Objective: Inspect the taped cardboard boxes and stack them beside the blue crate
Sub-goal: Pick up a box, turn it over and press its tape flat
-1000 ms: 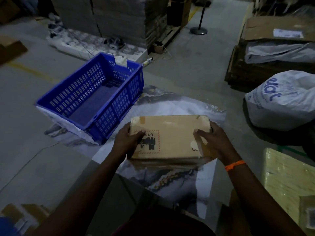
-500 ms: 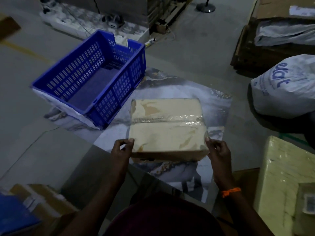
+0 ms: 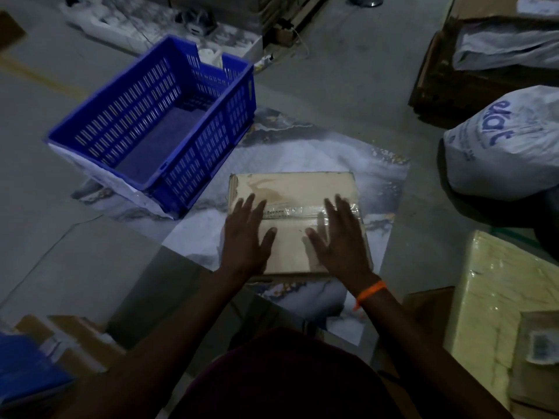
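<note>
A marbled mat (image 3: 302, 152) is spread on the floor, and the crate (image 3: 196, 164) is set at the mat's left edge. A white sack (image 3: 508, 146) is seen well apart on the right. The box (image 3: 290, 186) is laid flat on the mat, just beside the crate's near right corner, taped face up; whether another box lies beneath it cannot be told. Both hands are spread flat on its top, fingers straight, nothing being gripped: the left hand (image 3: 245, 237) on the near left part, the right hand (image 3: 341, 240) on the near right. A strip of clear tape (image 3: 290, 210) is run across the top, and its ends are covered by the fingertips. An orange band (image 3: 370, 293) is worn on the right wrist.

The step in hand is judged to be inspection: the seam appears to be checked, with the box already placed beside the crate. For the next move, the hands would need to be lifted away and a further box fetched, then squared on this one so that the stack is kept from leaning.
</note>
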Demonstrator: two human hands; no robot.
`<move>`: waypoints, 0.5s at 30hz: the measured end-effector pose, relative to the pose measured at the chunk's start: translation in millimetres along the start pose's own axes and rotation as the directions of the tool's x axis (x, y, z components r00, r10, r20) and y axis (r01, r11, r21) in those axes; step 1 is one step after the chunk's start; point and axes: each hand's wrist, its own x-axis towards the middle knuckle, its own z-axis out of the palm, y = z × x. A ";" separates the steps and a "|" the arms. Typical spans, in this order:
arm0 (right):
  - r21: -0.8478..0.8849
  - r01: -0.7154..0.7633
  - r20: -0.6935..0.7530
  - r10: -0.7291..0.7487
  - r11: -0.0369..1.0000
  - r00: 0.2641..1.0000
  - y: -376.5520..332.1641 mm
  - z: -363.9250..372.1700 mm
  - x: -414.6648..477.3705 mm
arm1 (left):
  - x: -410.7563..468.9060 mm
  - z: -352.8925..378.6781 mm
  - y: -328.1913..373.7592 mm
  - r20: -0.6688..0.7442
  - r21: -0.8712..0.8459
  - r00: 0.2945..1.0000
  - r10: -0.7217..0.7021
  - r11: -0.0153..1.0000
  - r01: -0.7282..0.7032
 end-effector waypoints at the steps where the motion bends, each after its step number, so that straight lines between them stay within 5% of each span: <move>1: -0.060 0.018 0.074 -0.014 0.998 0.997 -6.6 7.4 10.5 | 9.7 5.5 4.4 0.060 0.068 0.998 0.034 0.997 -0.038; 5: -0.245 0.027 0.204 0.025 0.969 0.979 -14.2 22.9 28.2 | 27.0 26.4 4.5 0.199 0.258 0.979 0.049 0.961 -0.101; 15: -0.253 0.027 0.219 0.030 0.967 0.975 -7.0 24.2 29.4 | 26.8 31.5 1.6 0.216 0.304 0.976 0.031 0.948 -0.098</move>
